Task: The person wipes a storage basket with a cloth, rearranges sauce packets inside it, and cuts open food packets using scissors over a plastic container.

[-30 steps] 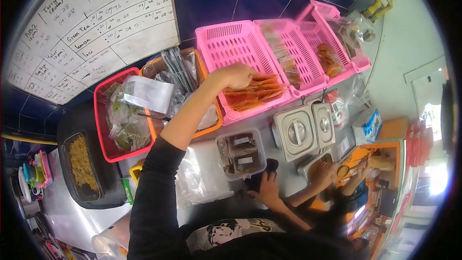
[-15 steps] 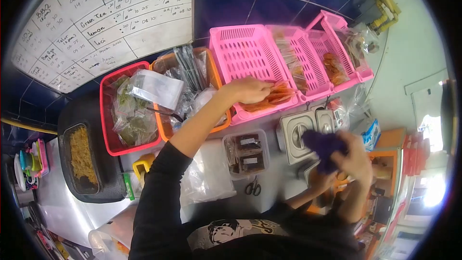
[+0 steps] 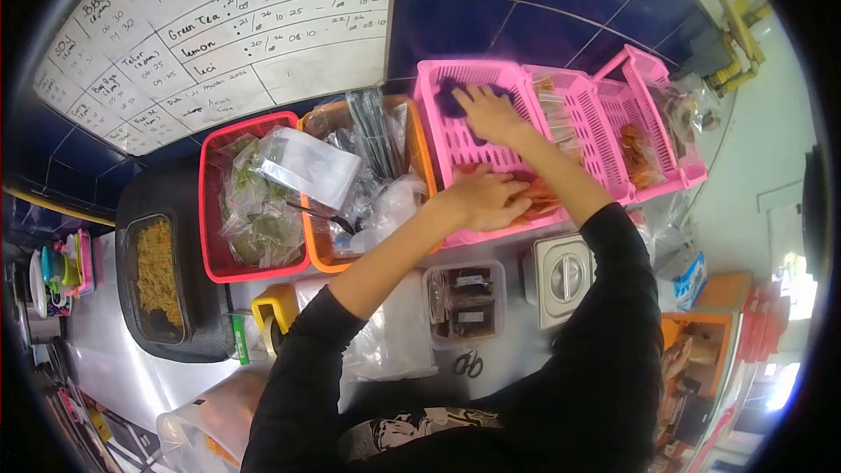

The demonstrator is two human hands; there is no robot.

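Note:
My right hand [image 3: 488, 114] holds a dark purple cloth [image 3: 453, 98] under its outspread fingers, against the bottom of the leftmost pink basket [image 3: 427, 136]. At the front of that basket, my left hand [image 3: 482, 197] has its fingers curled over a bunch of flat orange packets [image 3: 540, 199]; the fingertips are partly hidden among them. Perforations show in the basket floor between my two hands. My left forearm passes in front of the orange bin [image 3: 427, 177], and my right arm reaches across the neighbouring pink compartment.
A red bin [image 3: 210, 236] of bagged greens stands left, beside a black tub [image 3: 131, 298] of brown food. In front lie a clear box [image 3: 501, 315] of dark packets, scissors [image 3: 469, 363], a yellow tape dispenser [image 3: 276, 305] and a lidded steel container [image 3: 561, 278].
My right hand has brought the purple cloth from the right, above the steel containers, into the leftmost pink basket. My left hand stays at the orange packets, its fingers now more spread. The view has shifted slightly.

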